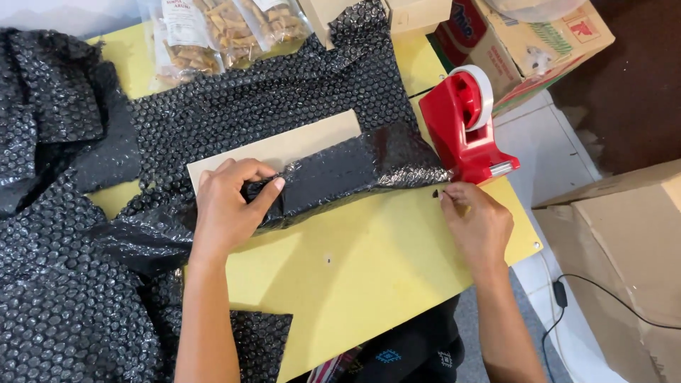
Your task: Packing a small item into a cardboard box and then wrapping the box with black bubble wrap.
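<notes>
My left hand [230, 206] presses down on a folded flap of black bubble wrap [355, 170] laid over a flat tan cardboard box [284, 145] on the yellow table [369, 269]. My right hand [475, 220] pinches the end of clear tape just in front of the red tape dispenser [464, 128], beside the right end of the folded wrap. A white tape roll sits in the dispenser.
More black bubble wrap [57, 234] spreads over the table's left side. Bags of snacks [213, 32] lie at the back. Cardboard boxes stand at the back right [539, 42] and on the floor at right [624, 248]. A black cable [610, 298] runs there.
</notes>
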